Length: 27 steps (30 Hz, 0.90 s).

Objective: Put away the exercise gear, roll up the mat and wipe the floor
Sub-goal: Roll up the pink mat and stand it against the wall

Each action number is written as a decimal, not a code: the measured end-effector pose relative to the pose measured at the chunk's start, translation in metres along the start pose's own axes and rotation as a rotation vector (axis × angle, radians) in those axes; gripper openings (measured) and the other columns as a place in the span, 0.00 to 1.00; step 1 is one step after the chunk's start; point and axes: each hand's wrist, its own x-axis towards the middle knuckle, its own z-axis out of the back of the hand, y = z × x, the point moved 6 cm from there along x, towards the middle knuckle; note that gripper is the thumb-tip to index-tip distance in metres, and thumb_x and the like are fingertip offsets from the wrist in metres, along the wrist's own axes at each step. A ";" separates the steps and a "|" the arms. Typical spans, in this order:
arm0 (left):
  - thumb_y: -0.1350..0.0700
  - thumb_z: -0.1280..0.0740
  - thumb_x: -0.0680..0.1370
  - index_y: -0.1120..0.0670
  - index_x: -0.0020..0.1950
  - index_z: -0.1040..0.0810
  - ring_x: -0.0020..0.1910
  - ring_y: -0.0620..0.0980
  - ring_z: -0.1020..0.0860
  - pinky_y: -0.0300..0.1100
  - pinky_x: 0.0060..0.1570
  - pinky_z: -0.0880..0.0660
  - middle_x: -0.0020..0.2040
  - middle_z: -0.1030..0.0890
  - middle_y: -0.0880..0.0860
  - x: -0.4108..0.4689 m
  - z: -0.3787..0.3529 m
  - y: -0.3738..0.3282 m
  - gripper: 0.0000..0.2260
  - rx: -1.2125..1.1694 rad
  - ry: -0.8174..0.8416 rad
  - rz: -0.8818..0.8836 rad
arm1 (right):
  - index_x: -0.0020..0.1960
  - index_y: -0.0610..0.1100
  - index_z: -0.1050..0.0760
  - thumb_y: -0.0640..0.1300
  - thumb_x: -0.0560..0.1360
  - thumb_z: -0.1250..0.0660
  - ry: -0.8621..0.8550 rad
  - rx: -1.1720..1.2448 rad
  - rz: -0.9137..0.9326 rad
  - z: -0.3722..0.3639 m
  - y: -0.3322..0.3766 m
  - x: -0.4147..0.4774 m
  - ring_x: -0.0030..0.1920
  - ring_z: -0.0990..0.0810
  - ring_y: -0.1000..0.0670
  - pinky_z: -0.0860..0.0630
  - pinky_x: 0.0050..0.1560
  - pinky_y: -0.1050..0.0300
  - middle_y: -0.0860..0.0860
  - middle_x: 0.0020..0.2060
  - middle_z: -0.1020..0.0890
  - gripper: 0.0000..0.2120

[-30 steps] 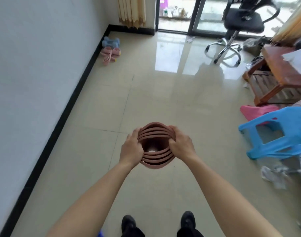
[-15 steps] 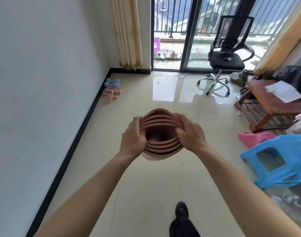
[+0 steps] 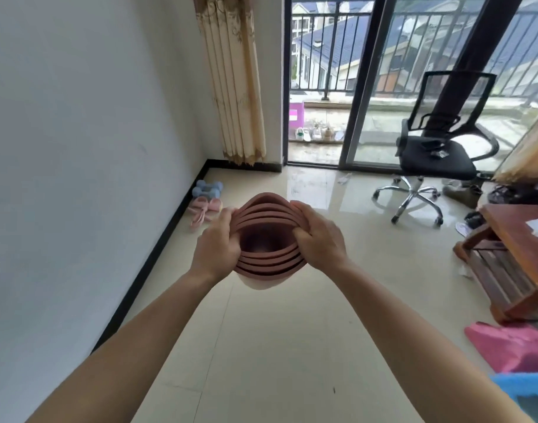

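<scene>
Left hand and right hand grip opposite sides of the rolled mat, fingers curled around it, likely preventing unrolling.

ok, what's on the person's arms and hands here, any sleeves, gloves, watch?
The left forearm and right forearm are bare to the frame edge: no sleeves, watch or bands. The left hand and right hand wear no gloves; no rings show.
</scene>
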 end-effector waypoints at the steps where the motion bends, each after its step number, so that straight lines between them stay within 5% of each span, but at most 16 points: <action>1: 0.60 0.37 0.80 0.51 0.69 0.30 0.56 0.52 0.23 0.50 0.57 0.23 0.59 0.21 0.51 0.023 0.001 0.007 0.18 -0.002 -0.012 0.006 | 0.72 0.58 0.32 0.44 0.78 0.40 0.012 0.004 0.019 -0.004 0.002 0.024 0.55 0.21 0.47 0.24 0.56 0.49 0.53 0.59 0.18 0.24; 5: 0.59 0.37 0.80 0.50 0.67 0.29 0.50 0.47 0.24 0.45 0.51 0.25 0.55 0.20 0.49 0.119 -0.002 0.044 0.16 0.016 -0.063 0.031 | 0.72 0.57 0.31 0.43 0.79 0.40 0.044 0.018 0.070 -0.029 0.002 0.129 0.51 0.23 0.51 0.26 0.52 0.53 0.53 0.58 0.18 0.23; 10: 0.57 0.38 0.80 0.49 0.69 0.31 0.54 0.54 0.21 0.52 0.54 0.22 0.56 0.19 0.51 0.248 -0.012 0.115 0.17 0.040 -0.086 0.076 | 0.72 0.59 0.31 0.43 0.77 0.40 0.077 -0.009 0.085 -0.080 0.005 0.277 0.52 0.21 0.48 0.25 0.52 0.51 0.53 0.56 0.17 0.25; 19: 0.58 0.40 0.81 0.50 0.69 0.31 0.53 0.51 0.22 0.41 0.48 0.29 0.58 0.20 0.50 0.520 -0.010 0.191 0.16 0.033 -0.049 0.104 | 0.72 0.58 0.32 0.43 0.76 0.38 0.076 -0.033 0.028 -0.128 0.015 0.547 0.56 0.21 0.44 0.28 0.52 0.53 0.51 0.58 0.18 0.25; 27: 0.58 0.39 0.79 0.49 0.69 0.31 0.56 0.56 0.22 0.49 0.55 0.25 0.60 0.21 0.51 0.738 -0.068 0.261 0.18 0.101 -0.005 0.167 | 0.70 0.58 0.31 0.44 0.75 0.37 0.083 0.019 0.026 -0.173 -0.037 0.773 0.54 0.20 0.44 0.24 0.54 0.49 0.51 0.55 0.17 0.24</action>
